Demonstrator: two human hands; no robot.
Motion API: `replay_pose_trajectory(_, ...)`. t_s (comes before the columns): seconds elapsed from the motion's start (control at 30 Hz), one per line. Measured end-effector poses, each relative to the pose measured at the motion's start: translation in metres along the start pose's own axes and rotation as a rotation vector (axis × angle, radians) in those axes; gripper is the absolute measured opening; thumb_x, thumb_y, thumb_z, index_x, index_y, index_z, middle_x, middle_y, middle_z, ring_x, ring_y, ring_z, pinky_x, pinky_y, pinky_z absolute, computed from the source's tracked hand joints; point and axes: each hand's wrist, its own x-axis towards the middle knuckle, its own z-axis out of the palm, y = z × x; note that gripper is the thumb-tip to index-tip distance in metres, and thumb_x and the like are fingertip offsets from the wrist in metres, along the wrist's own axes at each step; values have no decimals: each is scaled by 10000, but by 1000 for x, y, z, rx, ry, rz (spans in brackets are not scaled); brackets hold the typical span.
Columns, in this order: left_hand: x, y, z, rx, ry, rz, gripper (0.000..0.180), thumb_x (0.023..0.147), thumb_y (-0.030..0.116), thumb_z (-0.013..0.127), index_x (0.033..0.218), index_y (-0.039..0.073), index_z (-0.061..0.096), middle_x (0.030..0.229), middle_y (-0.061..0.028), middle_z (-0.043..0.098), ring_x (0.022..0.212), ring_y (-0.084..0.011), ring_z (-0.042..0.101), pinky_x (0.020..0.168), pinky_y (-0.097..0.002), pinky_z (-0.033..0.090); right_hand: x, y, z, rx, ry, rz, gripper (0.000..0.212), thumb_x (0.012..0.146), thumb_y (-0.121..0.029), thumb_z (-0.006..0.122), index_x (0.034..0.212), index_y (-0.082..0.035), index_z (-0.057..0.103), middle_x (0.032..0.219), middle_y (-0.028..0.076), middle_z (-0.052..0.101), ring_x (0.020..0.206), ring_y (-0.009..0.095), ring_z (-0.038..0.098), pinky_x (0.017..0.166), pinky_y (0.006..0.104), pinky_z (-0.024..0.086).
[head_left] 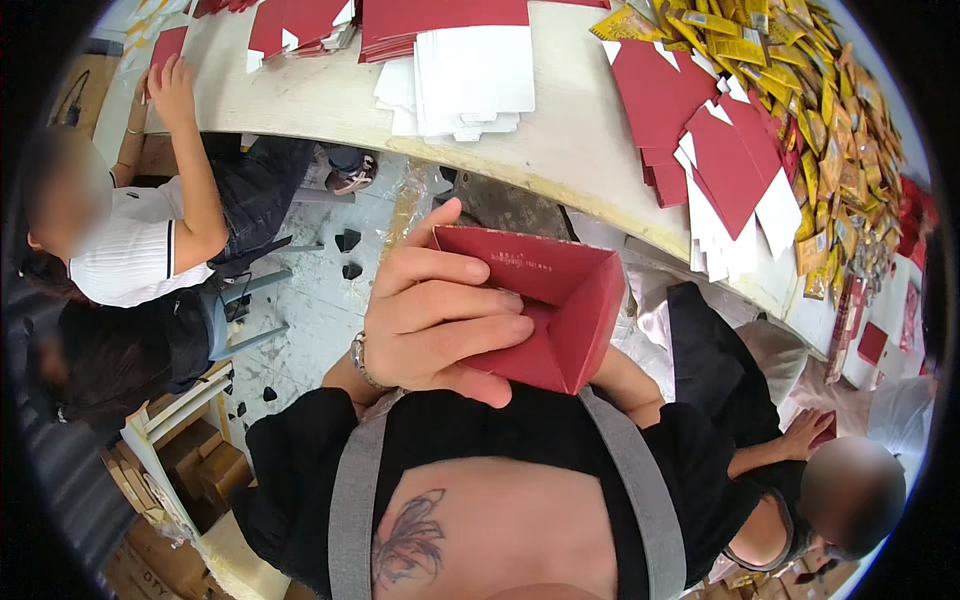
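Note:
Close in front of my chest is a red folded paper box [592, 318], tilted so that its hollow inside shows. My left hand [435, 312], a band around its wrist, is closed on the box's left side. Several of its fingers reach over into the hollow, and the thumb lies along the lower edge. From the right, my right forearm [630, 388] goes behind the box. The box hides my right hand, so its fingers do not show.
Beyond the box runs a pale table [580, 130] with stacks of red card [665, 95] and white card [475, 85]. Yellow sachets [835, 130] are heaped at its right end. One co-worker [150, 240] sits at the left, another [770, 500] at the lower right. Cartons [200, 465] fill a shelf.

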Motion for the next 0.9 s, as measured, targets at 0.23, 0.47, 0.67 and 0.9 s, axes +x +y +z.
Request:
replay_pose_trajectory(0.23,-10,-8,32,-286,251,-112,754,602,521,770,1181,90,553,1171,-118,538,991,-267,517,979,-467,386,-1,-1,0,-39,29,-24,679,834,-268,654,1391,-53,329,1352,129,427,1260,236,395,1049,399,309)
replay_pose_trajectory(0.47,2,-7,6,-296,-163,-280,942,583,505,800,1270,-32,445,1214,-236,499,1069,-339,539,896,-411,422,-4,1,-1,-77,68,-50,680,830,-271,654,1390,-56,334,1340,130,434,1249,235,403,1047,399,308)
replay_pose_trajectory(0.67,10,-1,3,-166,-256,-339,986,653,622,681,1297,-74,412,1179,-239,511,1024,-376,545,880,-407,425,-3,-1,-5,-89,81,-50,680,827,-273,654,1389,-58,338,1331,131,441,1239,235,410,1046,399,307)
replay_pose_trajectory(0.9,13,10,11,-137,-177,-340,972,707,428,713,1396,-58,230,1177,-201,489,1017,-359,515,842,-398,443,-2,-1,-6,-112,103,-64,681,823,-276,654,1388,-60,342,1319,132,448,1227,234,418,1044,400,306)
